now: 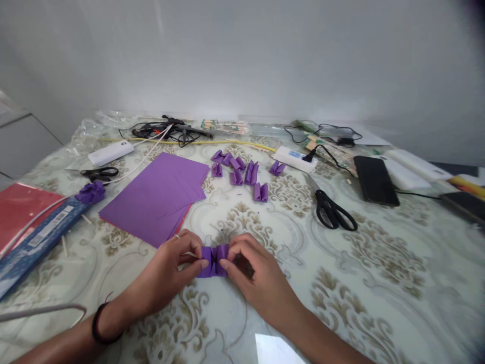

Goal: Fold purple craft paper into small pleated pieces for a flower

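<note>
A small piece of purple folded paper point(213, 263) lies at the near middle of the table, pinched from both sides. My left hand point(172, 265) holds its left end between thumb and forefinger. On the opposite end, my right hand point(255, 270) grips it the same way. The paper looks rolled or folded inward toward its centre, with a darker gap there. Just beyond my left hand lies a stack of purple paper sheets point(155, 192), a red edge showing beneath. Farther back sit several folded purple paper pieces point(237, 174).
Black-handled scissors point(333, 210) lie at the right, near a black phone point(376, 179) and a white power strip point(295, 158). Another pair of scissors point(100, 174), a power bank point(111, 152) and a crumpled purple paper point(91, 192) are at the left. Cables run along the back.
</note>
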Demonstrator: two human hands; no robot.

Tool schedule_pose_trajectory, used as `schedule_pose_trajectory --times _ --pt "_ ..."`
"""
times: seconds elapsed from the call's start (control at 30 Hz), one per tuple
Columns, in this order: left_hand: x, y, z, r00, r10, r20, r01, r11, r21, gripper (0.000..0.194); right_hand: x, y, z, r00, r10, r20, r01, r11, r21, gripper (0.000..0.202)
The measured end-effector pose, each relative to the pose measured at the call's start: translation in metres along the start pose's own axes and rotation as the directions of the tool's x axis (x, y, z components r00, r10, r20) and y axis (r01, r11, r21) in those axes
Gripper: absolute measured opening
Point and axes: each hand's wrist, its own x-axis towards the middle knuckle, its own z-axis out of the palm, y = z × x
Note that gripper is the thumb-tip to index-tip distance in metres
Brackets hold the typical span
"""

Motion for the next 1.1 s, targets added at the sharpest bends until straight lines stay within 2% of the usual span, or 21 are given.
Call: schedule_pose_trajectory --times 0.07,0.2,0.4,0.67,0.83,0.9,1.1 --pt "0.001 0.003 -0.002 1.000 0.016 0.015 -0.017 0.997 0.075 0.009 0.000 0.001 0.000 0.998 -0.067 -0.016 0.065 0.995 -0.081 0.012" --pt "0.002 0.009 -0.005 0.993 0.037 0.113 -0.063 0.969 0.241 0.013 -0.002 0.001 -0.001 0.995 -0.087 0.045 0.094 0.982 -0.164 0.013" --pt "-0.001 0.017 -0.007 0.965 0.059 0.257 -0.122 0.964 0.237 0.018 -0.003 -0.002 0.000 0.993 -0.064 0.096 0.079 0.984 -0.159 0.021" --pt "-0.002 0.019 -0.006 0.968 0.014 0.250 -0.068 0.975 0.212 0.023 -0.003 -0.005 -0.001 0.991 -0.050 0.122 0.054 0.998 -0.029 0.025" --pt "-0.003 0.016 -0.009 0.970 0.058 0.235 -0.141 0.923 0.357 0.019 0.000 -0.008 -0.005 0.987 0.001 0.159 -0.002 1.000 0.005 0.022" --pt "-0.004 0.015 -0.011 0.968 0.063 0.242 -0.160 0.900 0.406 0.014 0.000 -0.008 -0.005 0.985 -0.020 0.173 0.026 0.999 -0.027 0.020" --pt "-0.003 0.013 -0.011 0.953 0.164 0.254 -0.280 0.796 0.537 0.015 -0.001 -0.005 -0.002 0.979 -0.090 0.184 0.102 0.993 -0.057 0.021"
